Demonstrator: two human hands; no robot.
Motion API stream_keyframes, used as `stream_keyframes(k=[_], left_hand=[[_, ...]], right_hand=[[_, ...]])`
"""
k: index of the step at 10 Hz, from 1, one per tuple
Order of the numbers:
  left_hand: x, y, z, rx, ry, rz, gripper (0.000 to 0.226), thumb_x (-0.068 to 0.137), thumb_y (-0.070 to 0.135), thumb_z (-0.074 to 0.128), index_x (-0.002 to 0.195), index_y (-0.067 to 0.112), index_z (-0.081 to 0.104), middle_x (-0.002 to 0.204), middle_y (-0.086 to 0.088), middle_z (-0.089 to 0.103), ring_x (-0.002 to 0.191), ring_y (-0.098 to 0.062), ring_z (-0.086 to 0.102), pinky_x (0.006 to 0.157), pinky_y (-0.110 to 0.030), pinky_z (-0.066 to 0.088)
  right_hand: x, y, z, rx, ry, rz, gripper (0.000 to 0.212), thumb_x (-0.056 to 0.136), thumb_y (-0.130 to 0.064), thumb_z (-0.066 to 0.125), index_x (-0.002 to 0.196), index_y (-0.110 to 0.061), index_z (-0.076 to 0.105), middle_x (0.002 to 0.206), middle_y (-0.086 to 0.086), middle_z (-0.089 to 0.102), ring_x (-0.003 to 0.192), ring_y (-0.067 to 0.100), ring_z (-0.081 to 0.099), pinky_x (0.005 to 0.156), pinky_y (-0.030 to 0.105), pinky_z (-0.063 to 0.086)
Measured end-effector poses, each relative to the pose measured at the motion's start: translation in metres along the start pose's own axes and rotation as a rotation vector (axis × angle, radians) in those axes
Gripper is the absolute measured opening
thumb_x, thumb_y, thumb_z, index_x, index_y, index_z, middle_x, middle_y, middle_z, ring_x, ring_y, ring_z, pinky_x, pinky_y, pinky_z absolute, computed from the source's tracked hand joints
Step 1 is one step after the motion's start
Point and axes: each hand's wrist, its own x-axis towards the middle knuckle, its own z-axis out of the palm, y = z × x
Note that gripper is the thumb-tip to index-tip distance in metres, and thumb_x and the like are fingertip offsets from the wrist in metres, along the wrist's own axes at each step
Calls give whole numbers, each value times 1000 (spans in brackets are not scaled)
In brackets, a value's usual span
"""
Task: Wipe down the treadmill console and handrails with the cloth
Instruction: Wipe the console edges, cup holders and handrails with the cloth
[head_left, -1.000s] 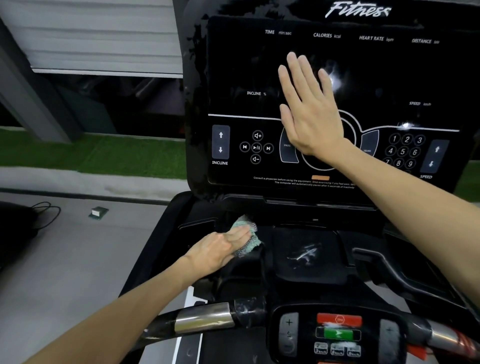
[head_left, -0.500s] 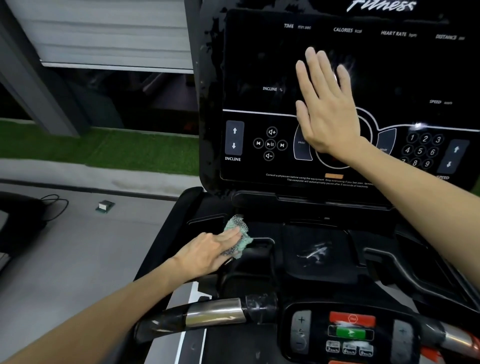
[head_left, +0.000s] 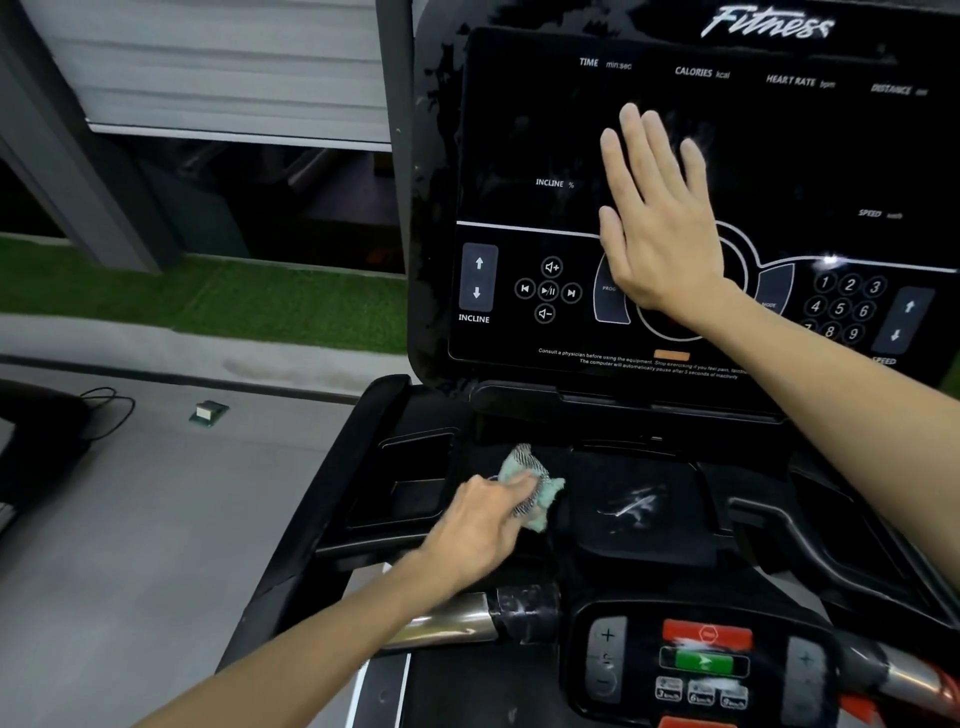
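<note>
The black treadmill console (head_left: 519, 130) stands upright ahead of me. My right hand (head_left: 660, 223) lies flat on its screen with straight fingers, above the round centre button. Below the console, my left hand (head_left: 478, 525) holds a bunched green-and-grey cloth (head_left: 537, 493) down on the black tray (head_left: 415, 488), fingers arched over it; the thumb is hidden. The chrome-and-black front handrail (head_left: 467, 621) crosses under my left wrist. A side handrail (head_left: 810, 530) curves off at the right.
A lower control panel (head_left: 701, 660) with red and green buttons sits on the front bar. Left of the treadmill is grey floor with a small green box (head_left: 208, 413), a black cable (head_left: 109, 405) and a strip of artificial grass (head_left: 208, 306).
My left hand has rubbed the cloth a little left and then back right on the tray. My right hand stays flat on the screen. My view has shifted left.
</note>
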Motion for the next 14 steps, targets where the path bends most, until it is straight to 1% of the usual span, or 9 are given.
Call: stream_keyframes(k=[1,2,4,7,9,10,12,13,14], left_hand=[[-3,27,6,-122,-98,-205,29,101,28,54,106,3,67,58,4,48,55,-15,47,59,-14,35],[13,32,12,-257,-176,-464,31,100,32,55,93,3,64,67,5,46,56,-7,42,53,-17,36],[42,46,3,-341,-225,-709,29,99,34,55,113,9,54,106,-2,55,90,-15,56,73,-24,42],[22,47,-1,-271,-415,-647,32,96,39,58,108,10,61,109,-5,66,99,-20,66,91,-35,56],[40,60,-1,-169,-298,-667,27,98,26,52,117,7,54,121,-11,57,99,-22,58,87,-27,48],[46,62,-2,-154,-259,-666,18,96,21,53,102,6,60,108,-10,64,96,-25,64,83,-30,53],[41,76,-15,-37,-492,-442,29,96,33,58,81,8,58,78,-4,56,66,-17,53,57,-23,41],[40,79,-16,-30,-558,-335,34,95,34,63,117,7,63,117,-18,60,97,-28,62,79,-28,47],[41,76,-12,23,-566,-245,38,95,32,63,126,10,61,126,-20,56,113,-33,59,92,-29,47]], right_hand=[[0,1,1,-18,-1,0,59,100,-27,27,153,-8,12,160,16,10,148,28,7,119,45,7],[0,0,1,-18,-2,-1,59,100,-27,27,153,-7,12,159,16,10,148,29,7,119,45,8],[0,-1,0,-27,-3,-1,59,100,-27,28,153,-7,12,160,16,11,148,28,8,119,46,9],[0,0,1,-32,-6,3,59,99,-28,28,153,-7,12,160,16,11,148,29,8,119,47,11],[0,0,1,-40,-4,-1,59,100,-28,26,153,-7,12,159,16,11,148,29,8,119,46,11],[0,0,1,-42,6,-3,59,100,-28,26,153,-7,13,159,16,12,148,29,9,119,46,11],[0,1,2,-20,19,1,58,100,-28,28,153,-7,16,159,16,14,148,28,11,119,46,12],[0,0,3,-18,15,-8,58,100,-29,28,152,-7,17,159,15,14,148,28,11,119,46,13],[0,2,4,-16,26,-9,57,100,-29,28,152,-7,18,159,15,16,148,27,12,119,45,12]])
